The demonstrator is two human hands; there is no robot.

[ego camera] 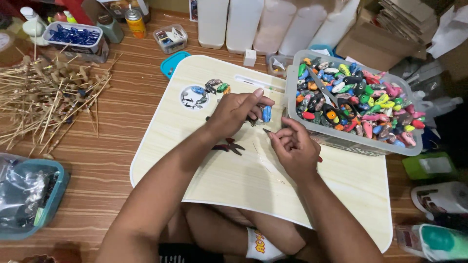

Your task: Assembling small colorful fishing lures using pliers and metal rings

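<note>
My left hand (237, 111) holds a small blue fishing lure (266, 113) between thumb and fingers above a pale wooden lap board (204, 165). My right hand (294, 147) is just to the right of it, pinching a small thin metal part near the lure. A pair of dark red pliers (229, 145) lies on the board below my left hand. A few finished lures (217, 87) lie at the board's far edge beside a round recess (194, 96).
A clear plastic bin (356, 100) full of colourful lures stands at the board's right. Bamboo sticks (46, 100) lie heaped at left on the wooden floor. A teal-rimmed tub (29, 197) sits at near left; boxes, bottles and white containers line the back.
</note>
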